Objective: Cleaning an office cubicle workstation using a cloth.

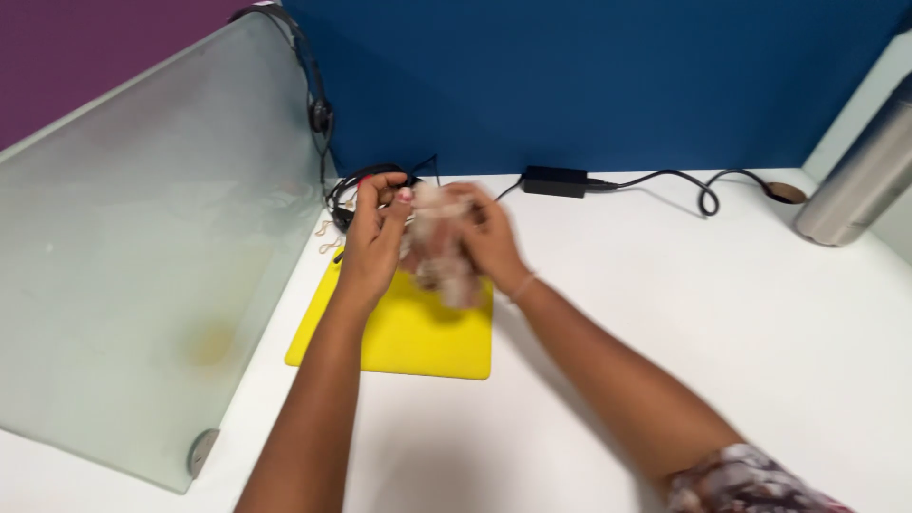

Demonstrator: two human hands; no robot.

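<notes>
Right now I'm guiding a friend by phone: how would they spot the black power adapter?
Start at the blue partition wall behind the white desk. Along its foot, right of the hands, lies the black power adapter, a flat rectangular brick. Unlike the tangled headset cables on the left, it trails one looping cord rightward.

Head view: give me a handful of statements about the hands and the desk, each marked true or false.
1. Both hands, left hand and right hand, hold a blurred pale crumpled thing. True.
2. The hands are above a yellow mat. True.
3. The mat lies on a black desk. False: the desk is white.
4. A black power adapter with its cable lies by the blue back wall. True.
5. A metal bottle stands at the left edge. False: the metal bottle is at the right; a frosted glass panel is at the left.
</notes>
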